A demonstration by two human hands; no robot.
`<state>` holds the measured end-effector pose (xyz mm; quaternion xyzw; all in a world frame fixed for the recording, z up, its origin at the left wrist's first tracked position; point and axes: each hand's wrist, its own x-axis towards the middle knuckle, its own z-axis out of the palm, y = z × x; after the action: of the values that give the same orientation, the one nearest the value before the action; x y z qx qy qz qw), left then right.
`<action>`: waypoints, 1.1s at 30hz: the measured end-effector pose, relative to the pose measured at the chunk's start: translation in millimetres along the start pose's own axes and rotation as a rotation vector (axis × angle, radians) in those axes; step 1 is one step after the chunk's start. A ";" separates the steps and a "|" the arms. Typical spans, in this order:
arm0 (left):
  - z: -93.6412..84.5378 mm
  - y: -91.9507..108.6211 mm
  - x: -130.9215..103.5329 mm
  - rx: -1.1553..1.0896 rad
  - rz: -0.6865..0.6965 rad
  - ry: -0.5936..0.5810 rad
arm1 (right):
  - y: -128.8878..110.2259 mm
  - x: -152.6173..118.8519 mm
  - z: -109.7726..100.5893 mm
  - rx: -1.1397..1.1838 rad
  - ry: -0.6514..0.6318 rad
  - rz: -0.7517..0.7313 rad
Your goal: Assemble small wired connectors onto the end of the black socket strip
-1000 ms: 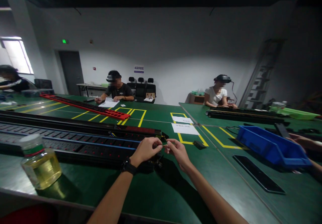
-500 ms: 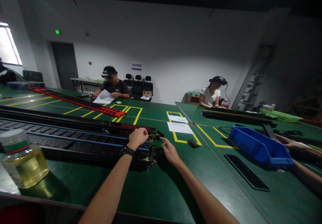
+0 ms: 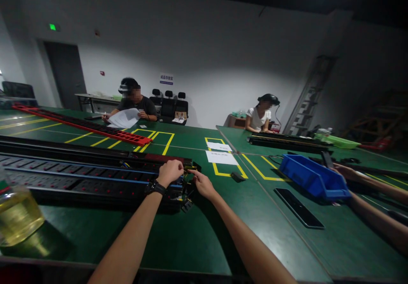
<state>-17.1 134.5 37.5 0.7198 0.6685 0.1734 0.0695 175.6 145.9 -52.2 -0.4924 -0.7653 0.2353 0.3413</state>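
Long black panel (image 3: 95, 174) with blue strips and rows of red dots lies on the green counter (image 3: 204, 237), running in from the left edge; its right end sits under the hands. Left hand (image 3: 171, 173), black watch (image 3: 155, 187) on its wrist, is at that end: fingers curled in, nearly closed. Right hand (image 3: 202, 183) comes in from the other side, index finger extended toward the left fingertips, the others bent. Dark and small there, so can't tell whether either hand has hold of anything. Loose wiring (image 3: 184, 197), yellow and black, shows just below them.

Around it: small black part (image 3: 238, 177) right of the hands, on yellow tape; two paper sheets (image 3: 221, 157) beyond. Farther right, phone (image 3: 299, 208) flat, blue bin (image 3: 314, 177) behind it. Bottle (image 3: 21, 216) of yellow liquid near left. Red-framed rack (image 3: 135, 138) lies beyond the panel.
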 end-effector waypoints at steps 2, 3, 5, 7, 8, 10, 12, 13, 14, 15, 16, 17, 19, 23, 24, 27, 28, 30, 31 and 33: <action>0.0 -1.2 0.3 0.000 0.009 -0.006 | 0.4 -0.3 0.0 0.000 0.006 -0.014; 0.1 -1.8 0.6 -0.001 0.012 -0.008 | 0.8 -0.3 0.0 -0.005 0.012 -0.018; 0.7 -2.9 1.2 -0.002 0.015 -0.008 | 1.6 -0.2 -0.1 -0.023 0.018 -0.013; 1.8 -3.4 1.5 0.001 0.016 -0.002 | 1.7 -0.6 -0.5 -0.042 0.015 -0.010; 2.5 -3.4 1.6 0.004 0.017 0.002 | 1.4 -1.0 -0.8 -0.051 0.013 -0.012; 4.0 -2.9 1.6 0.011 0.022 0.010 | -0.2 -2.1 -1.5 -0.065 0.009 -0.017; 5.3 -2.4 1.4 0.016 0.032 0.016 | -2.4 -3.2 -2.2 -0.076 0.004 -0.005; 5.8 -2.2 1.4 0.016 0.037 0.017 | -3.5 -3.6 -2.4 -0.079 -0.001 0.003; 6.2 -2.2 1.4 0.013 0.045 0.016 | -4.5 -4.0 -2.7 -0.081 -0.005 0.009; 6.5 -2.4 1.5 0.009 0.055 0.012 | -5.2 -4.2 -2.9 -0.080 -0.008 0.012; 6.8 -2.7 1.6 0.002 0.071 0.006 | -5.6 -4.3 -3.1 -0.076 -0.011 0.010; 7.2 -3.0 1.6 -0.007 0.091 -0.001 | -5.7 -4.2 -3.3 -0.070 -0.014 0.005; 8.5 -3.9 1.8 -0.024 0.135 -0.017 | -5.1 -3.9 -3.5 -0.059 -0.023 -0.014; 13.1 -6.4 2.5 -0.062 0.222 -0.011 | -3.7 -3.0 -4.0 -0.063 -0.052 -0.037; 14.3 -7.2 2.7 -0.070 0.237 -0.004 | -3.8 -3.1 -4.2 -0.075 -0.064 -0.037; 16.2 -9.0 2.5 -0.074 0.244 0.007 | -6.0 -4.4 -4.7 -0.161 -0.104 -0.042; 16.3 -9.2 2.1 -0.069 0.239 0.011 | -7.3 -5.1 -4.8 -0.204 -0.114 -0.044; 15.8 -8.5 0.8 -0.050 0.223 0.014 | -9.9 -6.5 -4.7 -0.290 -0.123 -0.043; 15.4 -7.8 0.0 -0.037 0.214 0.015 | -11.2 -7.2 -4.5 -0.325 -0.124 -0.040; 14.7 -5.9 -1.6 -0.016 0.196 0.012 | -13.1 -8.1 -4.1 -0.371 -0.126 -0.029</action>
<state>-17.7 135.4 21.7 0.7802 0.5939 0.1890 0.0537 173.1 133.3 -42.8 -0.5200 -0.8224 0.1157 0.1997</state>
